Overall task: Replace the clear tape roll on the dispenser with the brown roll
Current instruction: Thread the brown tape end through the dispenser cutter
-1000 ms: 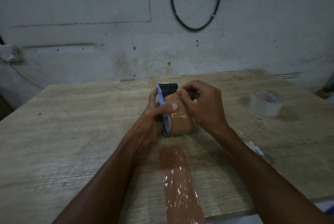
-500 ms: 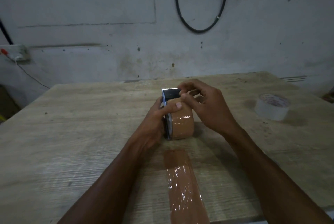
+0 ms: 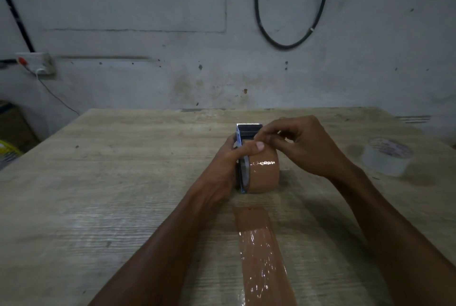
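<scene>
The brown tape roll point(image 3: 265, 175) sits in the blue dispenser point(image 3: 243, 170), which stands on the wooden table point(image 3: 123, 170) at its middle. The dispenser's toothed blade point(image 3: 248, 124) points away from me. My left hand point(image 3: 229, 165) grips the dispenser from the left, thumb laid over the top of the brown roll. My right hand point(image 3: 303, 147) reaches in from the right, and its fingertips pinch at the tape on top of the roll, just behind the blade. The clear tape roll point(image 3: 387, 156) lies flat on the table at the far right.
A strip of brown tape point(image 3: 261, 254) is stuck to the table, running from just below the dispenser to the near edge. A wall with a hanging black cable point(image 3: 286, 45) stands behind the table, and a socket point(image 3: 37, 63) is at the left.
The dispenser and both hands have stayed in place on the table. My right fingertips have shifted slightly along the top of the brown roll toward the blade.
</scene>
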Motion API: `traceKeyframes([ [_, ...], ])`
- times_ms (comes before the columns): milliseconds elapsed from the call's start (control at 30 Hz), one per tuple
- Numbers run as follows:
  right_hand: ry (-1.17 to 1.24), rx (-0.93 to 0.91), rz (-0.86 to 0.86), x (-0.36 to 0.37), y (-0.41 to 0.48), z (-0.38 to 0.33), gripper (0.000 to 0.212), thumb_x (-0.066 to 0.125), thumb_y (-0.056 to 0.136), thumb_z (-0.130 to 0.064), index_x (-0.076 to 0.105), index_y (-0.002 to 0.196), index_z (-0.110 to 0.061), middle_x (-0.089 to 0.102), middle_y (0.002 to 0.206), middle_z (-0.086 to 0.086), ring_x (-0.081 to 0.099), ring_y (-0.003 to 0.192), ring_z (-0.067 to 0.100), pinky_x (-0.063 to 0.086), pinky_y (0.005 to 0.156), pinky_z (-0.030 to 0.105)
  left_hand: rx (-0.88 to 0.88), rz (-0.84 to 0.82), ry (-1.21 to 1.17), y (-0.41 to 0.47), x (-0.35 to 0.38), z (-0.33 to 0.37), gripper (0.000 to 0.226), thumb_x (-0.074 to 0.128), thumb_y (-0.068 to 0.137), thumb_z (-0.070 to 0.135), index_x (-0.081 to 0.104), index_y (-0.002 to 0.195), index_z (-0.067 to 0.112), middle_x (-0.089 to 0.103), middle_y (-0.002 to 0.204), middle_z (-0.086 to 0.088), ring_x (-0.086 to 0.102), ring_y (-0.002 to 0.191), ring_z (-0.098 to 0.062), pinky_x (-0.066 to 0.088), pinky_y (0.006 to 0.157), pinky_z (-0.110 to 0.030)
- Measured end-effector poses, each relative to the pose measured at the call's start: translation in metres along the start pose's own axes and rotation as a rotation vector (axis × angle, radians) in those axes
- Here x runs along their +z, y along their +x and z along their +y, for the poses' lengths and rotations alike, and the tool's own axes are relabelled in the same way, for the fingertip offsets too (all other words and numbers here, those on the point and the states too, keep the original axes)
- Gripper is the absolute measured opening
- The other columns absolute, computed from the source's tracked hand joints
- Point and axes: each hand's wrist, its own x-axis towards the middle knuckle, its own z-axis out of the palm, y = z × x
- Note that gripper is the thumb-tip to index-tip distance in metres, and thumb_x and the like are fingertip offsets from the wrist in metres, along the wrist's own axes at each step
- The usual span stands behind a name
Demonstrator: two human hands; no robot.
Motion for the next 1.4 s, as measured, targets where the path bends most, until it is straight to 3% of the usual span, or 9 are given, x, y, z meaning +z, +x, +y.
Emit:
traceKeyframes([
  [133, -0.009, 0.051, 0.015, 0.002, 0.004, -0.005, 0.016, 0.069, 0.089, -0.01, 0.077, 0.095, -0.023, 0.069, 0.085, -0.02, 0.065, 0.079, -0.007, 0.047, 0.071, 0.005, 0.005, -0.02, 0.016, -0.001, -0.001, 0.001, 0.058, 0.07, 0.071, 0.025, 0.056, 0.127, 0.022, 0.069, 0.108, -0.003, 0.074, 0.084, -0.01, 0.061, 0.073, -0.031],
  [400, -0.121, 0.069, -0.142, -0.007, 0.024, -0.013, 0.023, 0.077, 0.082, -0.013, 0.071, 0.079, -0.035, 0.069, 0.077, -0.018, 0.063, 0.076, -0.013, 0.047, 0.066, 0.006, 0.017, -0.051, -0.017, -0.003, 0.001, 0.004, 0.042, 0.07, 0.068, 0.021, 0.059, 0.108, 0.027, 0.077, 0.08, 0.007, 0.074, 0.069, -0.006, 0.061, 0.062, -0.026],
  [533, -0.118, 0.039, -0.118, -0.009, 0.024, -0.014, 0.029, 0.076, 0.082, -0.012, 0.06, 0.091, -0.034, 0.073, 0.08, -0.011, 0.067, 0.075, -0.002, 0.052, 0.066, 0.016, -0.008, -0.035, -0.004, -0.004, 0.001, 0.004, 0.049, 0.072, 0.068, 0.024, 0.057, 0.114, 0.029, 0.07, 0.104, -0.002, 0.074, 0.082, -0.012, 0.061, 0.07, -0.031],
  [600, -0.081, 0.071, -0.129, -0.012, 0.026, -0.014, 0.037, 0.075, 0.083, -0.011, 0.05, 0.099, -0.032, 0.074, 0.08, -0.007, 0.069, 0.073, 0.002, 0.053, 0.066, 0.014, -0.018, -0.028, 0.005, -0.003, 0.0, 0.004, 0.054, 0.072, 0.068, 0.025, 0.055, 0.119, 0.028, 0.068, 0.109, -0.004, 0.071, 0.091, -0.017, 0.061, 0.076, -0.034],
  [767, -0.202, 0.002, -0.242, -0.011, 0.033, -0.012, 0.017, 0.071, 0.088, -0.016, 0.074, 0.101, -0.027, 0.072, 0.094, -0.014, 0.066, 0.084, -0.003, 0.05, 0.071, 0.01, -0.026, -0.013, 0.036, -0.002, 0.0, 0.004, 0.047, 0.077, 0.075, 0.021, 0.055, 0.117, 0.027, 0.066, 0.106, -0.003, 0.069, 0.089, -0.017, 0.059, 0.077, -0.035],
  [933, -0.214, 0.013, -0.211, -0.007, 0.03, -0.01, 0.011, 0.071, 0.088, -0.02, 0.076, 0.098, -0.021, 0.072, 0.088, -0.01, 0.064, 0.076, -0.004, 0.047, 0.066, 0.007, -0.017, -0.053, 0.041, -0.004, 0.003, 0.007, 0.03, 0.067, 0.082, 0.013, 0.056, 0.105, 0.029, 0.067, 0.099, -0.002, 0.073, 0.072, -0.007, 0.06, 0.07, -0.028],
  [1067, -0.216, 0.063, -0.092, -0.002, 0.028, -0.007, 0.01, 0.07, 0.09, -0.017, 0.075, 0.099, -0.016, 0.072, 0.085, -0.005, 0.062, 0.073, -0.001, 0.045, 0.066, 0.011, 0.012, -0.006, 0.009, -0.002, 0.003, 0.004, 0.051, 0.075, 0.067, 0.013, 0.052, 0.108, 0.034, 0.066, 0.104, -0.004, 0.072, 0.076, -0.012, 0.062, 0.066, -0.029],
  [1233, -0.147, 0.121, -0.052, -0.002, 0.03, -0.008, 0.01, 0.07, 0.09, -0.019, 0.075, 0.099, -0.019, 0.068, 0.082, -0.014, 0.061, 0.07, -0.006, 0.045, 0.067, 0.011, 0.018, 0.059, -0.088, -0.001, 0.003, 0.004, 0.088, 0.074, 0.065, 0.018, 0.037, 0.144, 0.027, 0.062, 0.118, -0.015, 0.072, 0.085, -0.025, 0.06, 0.062, -0.036],
  [1400, -0.115, 0.098, -0.052, 0.001, 0.033, -0.013, 0.01, 0.07, 0.091, -0.018, 0.077, 0.097, -0.017, 0.074, 0.087, -0.006, 0.066, 0.077, 0.0, 0.053, 0.071, 0.018, 0.033, 0.15, -0.143, 0.003, 0.003, 0.005, 0.083, 0.077, 0.069, 0.034, 0.039, 0.142, 0.025, 0.066, 0.114, -0.014, 0.075, 0.077, -0.019, 0.061, 0.067, -0.038],
])
